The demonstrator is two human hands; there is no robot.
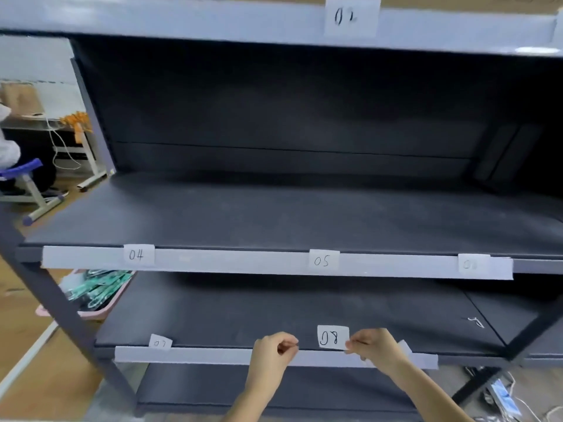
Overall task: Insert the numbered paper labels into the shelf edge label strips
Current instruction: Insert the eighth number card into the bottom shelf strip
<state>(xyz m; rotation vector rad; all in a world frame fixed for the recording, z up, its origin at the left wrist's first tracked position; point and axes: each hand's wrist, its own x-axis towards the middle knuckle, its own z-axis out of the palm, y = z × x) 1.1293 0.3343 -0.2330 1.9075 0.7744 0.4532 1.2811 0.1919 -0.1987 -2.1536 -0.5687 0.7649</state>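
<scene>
The small squarish paper label marked 08 (333, 337) is held upright, numerals facing outward, pinched at its lower right corner by the right hand (376, 348). Its bottom edge is set at the pale, flat label strip (198, 354), whose long axis runs level. The strip's top edge is pinched by the left hand (273, 351), just left of the label.

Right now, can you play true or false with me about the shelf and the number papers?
1. The right hand is pinching the 08 label. True.
2. The 08 label sits fully inside the lower label strip. False: it sticks up above the strip's top edge.
3. The 04 label and 05 label are on the middle label strip. True.
4. The middle shelf is full of boxes. False: nothing stands on it.
5. The left hand is holding the 05 label. False: it is down at the lower strip, left of the 08 label.
</scene>
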